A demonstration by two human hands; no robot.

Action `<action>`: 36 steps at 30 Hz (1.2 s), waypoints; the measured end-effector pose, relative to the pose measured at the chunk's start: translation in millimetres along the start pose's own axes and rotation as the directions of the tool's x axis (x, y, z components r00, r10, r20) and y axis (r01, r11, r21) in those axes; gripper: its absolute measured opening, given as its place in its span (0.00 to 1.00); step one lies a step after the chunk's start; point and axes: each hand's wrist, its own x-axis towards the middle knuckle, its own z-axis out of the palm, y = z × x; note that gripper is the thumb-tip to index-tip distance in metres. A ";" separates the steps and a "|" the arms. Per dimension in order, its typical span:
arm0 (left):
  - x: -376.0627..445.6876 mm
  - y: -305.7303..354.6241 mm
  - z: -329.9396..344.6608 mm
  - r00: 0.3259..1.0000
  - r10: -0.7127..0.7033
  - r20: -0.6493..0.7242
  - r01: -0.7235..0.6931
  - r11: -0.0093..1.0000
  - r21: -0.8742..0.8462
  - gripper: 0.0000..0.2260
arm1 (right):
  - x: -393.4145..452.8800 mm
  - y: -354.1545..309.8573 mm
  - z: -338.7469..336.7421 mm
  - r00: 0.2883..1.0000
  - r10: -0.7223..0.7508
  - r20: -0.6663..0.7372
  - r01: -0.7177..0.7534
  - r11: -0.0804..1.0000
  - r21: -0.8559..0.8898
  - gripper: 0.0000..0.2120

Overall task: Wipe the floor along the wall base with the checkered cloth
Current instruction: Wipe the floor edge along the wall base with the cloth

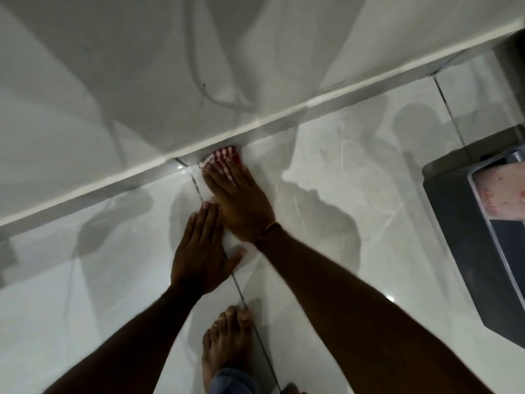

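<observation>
A red-and-white checkered cloth (223, 158) lies on the glossy pale floor tiles (326, 172), pushed right up against the grey skirting of the wall base (284, 120). My right hand (237, 201) lies flat on the cloth with the fingers stretched toward the wall; most of the cloth is hidden under it. A thin band circles that wrist. My left hand (200, 251) rests flat on the floor just behind and left of the right hand, palm down, fingers together, thumb spread, holding nothing.
My bare foot (227, 345) stands on the tile below the hands, beside a dark grout line (241, 291). A dark grey box-like appliance (466, 248) stands at the right edge. The white wall (142, 81) fills the upper half.
</observation>
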 end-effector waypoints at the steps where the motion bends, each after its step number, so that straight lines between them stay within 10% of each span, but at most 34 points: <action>1: 0.2 2.2 -0.7 0.999 -0.030 -0.012 0.029 0.999 -0.030 0.46 | -1.7 12.4 -3.5 0.999 -0.038 0.001 0.038 0.999 -0.021 0.30; 5: 2.9 8.9 0.7 0.989 -0.135 -0.056 0.131 0.989 -0.072 0.47 | -3.4 6.6 -11.0 0.991 0.124 -0.059 -0.123 0.992 0.010 0.31; 12: 4.8 12.6 5.6 0.976 -0.205 -0.074 0.197 0.975 -0.102 0.48 | -0.2 7.8 -20.6 0.986 -0.123 0.116 0.124 0.992 -0.007 0.32; 23: 6.6 8.7 4.4 0.967 -0.240 -0.086 0.230 0.967 -0.106 0.51 | -27.6 207.4 -85.6 0.960 0.273 -0.069 -0.273 0.962 0.012 0.29; 36: 8.4 3.4 16.4 0.959 -0.270 -0.085 0.263 0.961 -0.089 0.52 | 16.8 370.7 -154.9 0.531 0.832 -0.164 -0.847 0.527 -0.067 0.41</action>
